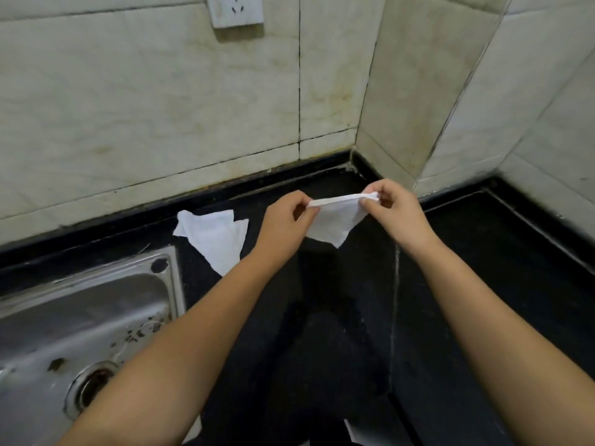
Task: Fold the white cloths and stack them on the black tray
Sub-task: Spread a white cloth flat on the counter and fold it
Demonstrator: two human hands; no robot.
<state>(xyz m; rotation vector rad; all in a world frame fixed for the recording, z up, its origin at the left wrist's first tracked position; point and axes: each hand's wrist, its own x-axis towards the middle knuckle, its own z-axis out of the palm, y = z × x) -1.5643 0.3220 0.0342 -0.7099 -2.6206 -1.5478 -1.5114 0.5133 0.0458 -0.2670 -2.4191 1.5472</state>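
- The black counter (338, 333) is dark; no tray edge can be made out on it.
- White scraps (351, 431) at the bottom edge are cut off.
- A second white cloth (214, 238) lies crumpled beside the sink (80, 317).
- The held white cloth (335, 220) hangs above the counter; left hand (286, 217) and right hand (396, 209) each grip clamped on an end of its folded top edge.

No legible text, label, brand, number or sign appears anywhere in the frame. The wall socket (234, 10) at the upper left of the frame carries only its pin slots, with no readable marking. The wall tiles (128, 107), the sink (80, 317) at lower left and the white cloths carry no print.
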